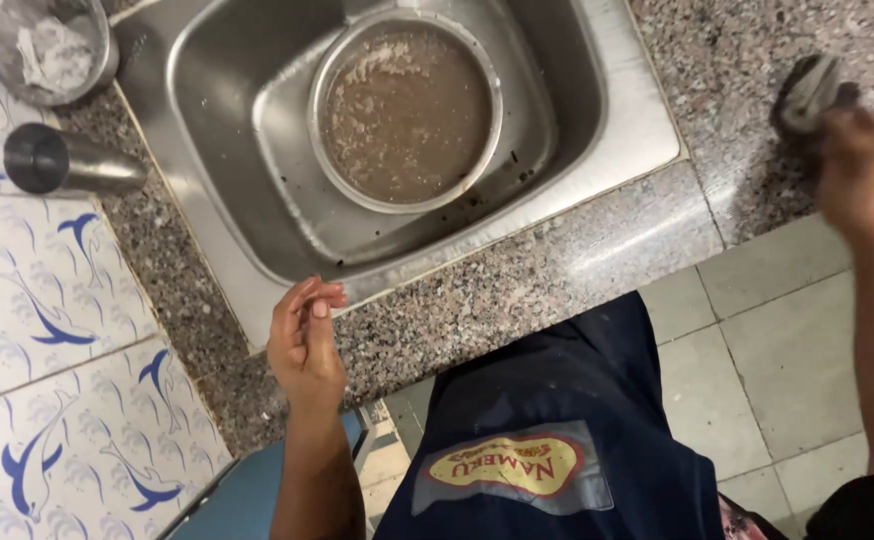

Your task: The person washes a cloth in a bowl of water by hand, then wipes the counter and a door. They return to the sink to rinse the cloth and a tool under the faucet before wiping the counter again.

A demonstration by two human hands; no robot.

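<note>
from the head camera, looking straight down: the left hand [304,340] hangs over the front edge of the granite counter [517,290], just in front of the steel sink [617,110]. its fingers [312,297] are loosely curled together, half closed, and hold nothing. the right hand [865,175] is off at the far right over the counter, a bit blurred, its fingers closed around a dark crumpled cloth [810,95] that presses on the stone. inside the sink sits a round steel pan [405,110] full of murky brown water with pale scum. at the top left corner a small steel bowl [50,45] holds something white, and a steel tumbler [67,162] lies on its side by the dolphin-patterned wall tiles [47,330]. a dark blue apron [567,440] with a coloured patch covers the person's front, above pale floor tiles [787,350].
</note>
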